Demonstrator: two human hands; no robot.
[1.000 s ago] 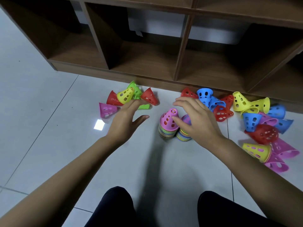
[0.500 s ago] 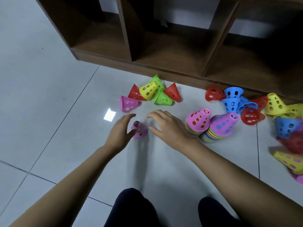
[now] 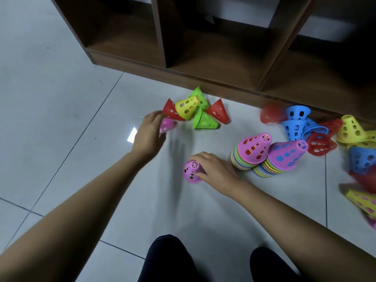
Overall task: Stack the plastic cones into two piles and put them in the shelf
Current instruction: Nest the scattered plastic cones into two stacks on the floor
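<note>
Two stacks of plastic cones stand side by side on the tiled floor, the left stack (image 3: 251, 151) and the right stack (image 3: 284, 158), each topped by a pink cone. My right hand (image 3: 215, 169) grips a single pink cone (image 3: 191, 173) just left of the stacks. Farther left, my left hand (image 3: 149, 133) curls over another pink cone (image 3: 168, 125) lying beside a loose cluster: a yellow cone (image 3: 188, 105), two red cones (image 3: 218, 113) and two green ones (image 3: 204, 121). The brown shelf (image 3: 183, 76) runs along the far side with open compartments.
More loose cones lie to the right: blue cones (image 3: 296, 119), a red cone (image 3: 320, 144), yellow cones (image 3: 351, 129) and others blurred at the frame's right edge. My knees (image 3: 168, 259) are at the bottom. A bright light patch (image 3: 132, 135) shines on the floor.
The small pink cone went from my left hand to my right hand. My left hand moved up and away to the pink cone beside the left cluster. The view shifted left.
</note>
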